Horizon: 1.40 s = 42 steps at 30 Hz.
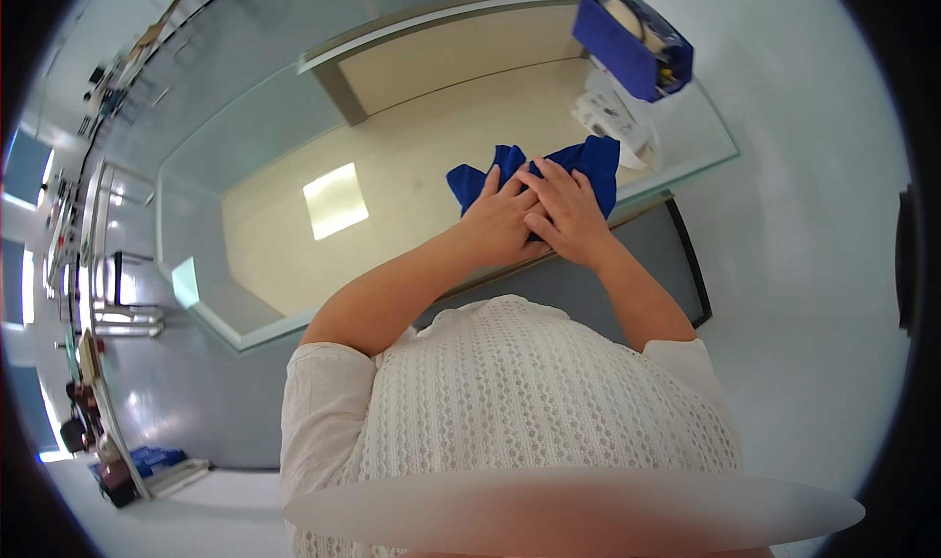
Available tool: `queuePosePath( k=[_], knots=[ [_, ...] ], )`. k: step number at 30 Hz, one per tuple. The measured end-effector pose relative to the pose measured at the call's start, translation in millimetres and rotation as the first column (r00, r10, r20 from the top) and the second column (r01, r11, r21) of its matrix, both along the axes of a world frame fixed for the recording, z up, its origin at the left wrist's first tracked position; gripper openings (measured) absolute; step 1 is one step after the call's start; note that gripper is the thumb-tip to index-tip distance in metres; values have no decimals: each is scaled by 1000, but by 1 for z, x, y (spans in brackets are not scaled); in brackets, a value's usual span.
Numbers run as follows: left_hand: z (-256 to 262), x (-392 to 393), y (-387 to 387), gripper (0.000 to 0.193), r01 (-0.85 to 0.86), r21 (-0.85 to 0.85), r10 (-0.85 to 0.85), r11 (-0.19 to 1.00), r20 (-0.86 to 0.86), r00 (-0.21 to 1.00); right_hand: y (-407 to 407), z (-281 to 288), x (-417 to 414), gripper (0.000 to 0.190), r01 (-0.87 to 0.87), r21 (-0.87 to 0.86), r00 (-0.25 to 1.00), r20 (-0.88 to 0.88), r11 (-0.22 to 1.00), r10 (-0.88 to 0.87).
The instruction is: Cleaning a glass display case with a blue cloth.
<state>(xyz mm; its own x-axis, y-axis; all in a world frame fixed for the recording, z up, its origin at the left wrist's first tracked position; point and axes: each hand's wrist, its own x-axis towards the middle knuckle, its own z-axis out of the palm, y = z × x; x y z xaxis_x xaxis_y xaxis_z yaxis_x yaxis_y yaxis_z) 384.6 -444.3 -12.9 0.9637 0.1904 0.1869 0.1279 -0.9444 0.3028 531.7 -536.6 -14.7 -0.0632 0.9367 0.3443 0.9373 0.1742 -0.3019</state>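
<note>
A crumpled dark blue cloth (599,168) lies near the front edge of the glass-topped table (397,154), right of its middle. Both of my hands rest on it, their fingers overlapping. My left hand (503,216) comes in from the left, with its fingers spread over the cloth's left part. From the right, my right hand (573,212) reaches across, and its fingertips lie over the fingers of my left hand. Part of the cloth is hidden beneath the hands. Whether the fingers pinch any of the fabric, I cannot tell.
A blue bin (625,47) with mixed items stands at the table's back right corner. Beside it, nearer to me, are a white power strip (610,121) and a white cable. The glass edge (680,176) runs close to my right arm. A dark chair (125,264) stands far left.
</note>
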Motion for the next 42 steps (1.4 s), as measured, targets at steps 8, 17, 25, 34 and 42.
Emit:
queuePosePath(
  k=[8,17,25,34,42],
  knots=[
    [0,-163,36,65,-351,111,360,930,-76,930,88,-6,-138,69,-358,-45,932,47,932,360],
    [20,-335,17,79,-783,80,785,616,-140,603,152,-5,-268,62,-604,-98,770,184,791,611],
    [-17,-358,-4,59,-912,-128,900,389,265,346,207,-11,-110,41,213,-28,928,318,977,-194],
    [-28,-338,-6,59,-972,-50,912,231,359,198,204,-12,49,57,703,-218,710,278,677,-647],
    [-23,-331,-8,59,-969,44,938,243,246,246,298,2,-238,51,-23,-191,971,229,981,67]
  ],
)
